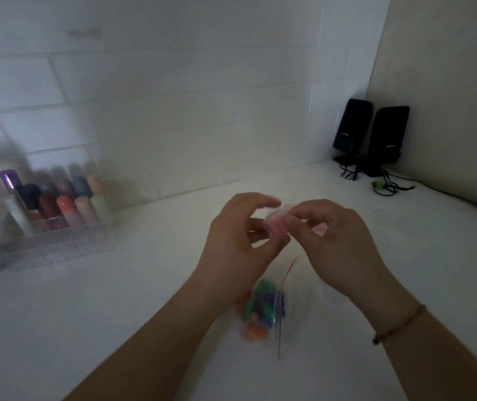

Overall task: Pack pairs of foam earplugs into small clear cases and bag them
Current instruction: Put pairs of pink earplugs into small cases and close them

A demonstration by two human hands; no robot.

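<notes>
Above the middle of the white table (116, 314) both hands hold a small clear case (276, 224) with pink foam earplugs inside. My left hand (237, 244) grips the case from the left, fingers curled round it. My right hand (338, 241) pinches its right side with thumb and fingertips. The case is blurred, so I cannot tell whether its lid is open. Below the hands a clear zip bag (266, 311) with a red seal strip lies on the table, holding green, purple and orange earplugs.
A clear acrylic organiser (58, 235) with several coloured bottles stands at the left by the tiled wall. Two black speakers (373, 137) with cables sit in the far right corner. A black cable (445, 195) runs along the right wall.
</notes>
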